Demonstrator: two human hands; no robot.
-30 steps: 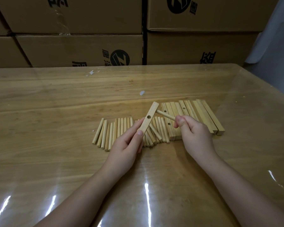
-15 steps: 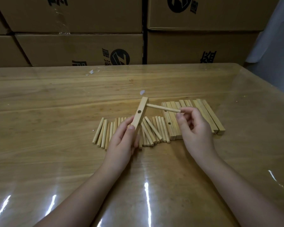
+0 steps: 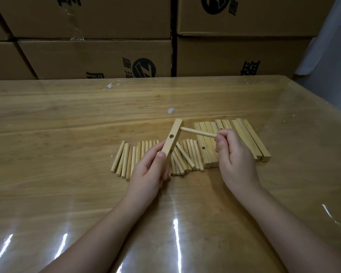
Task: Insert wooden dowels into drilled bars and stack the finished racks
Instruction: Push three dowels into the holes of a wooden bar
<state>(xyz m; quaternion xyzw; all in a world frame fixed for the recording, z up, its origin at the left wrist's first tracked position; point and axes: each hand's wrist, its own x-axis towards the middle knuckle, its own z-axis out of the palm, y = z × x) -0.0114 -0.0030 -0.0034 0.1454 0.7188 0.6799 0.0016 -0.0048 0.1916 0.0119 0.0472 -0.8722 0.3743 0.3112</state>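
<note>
I'd say this job has barely begun. At the centre of the frame the left hand [image 3: 148, 170] grips the lower end of a pale square wooden bar with drilled holes [image 3: 174, 133], tilted up off the glossy wooden table [image 3: 67, 134]. The right hand [image 3: 236, 160] pinches one end of a light round wooden dowel [image 3: 197, 132]. The dowel's other end meets the bar's side near the top, apparently entering the top hole, though how deep it sits I cannot tell. The bar's middle hole is empty. Just behind the hands, left of centre, lies a row of loose dowels [image 3: 134, 156], and right of centre a row of unfitted drilled bars [image 3: 244, 134]. No finished rack or stack shows anywhere, so nearly all the inserting and all the stacking remain.
</note>
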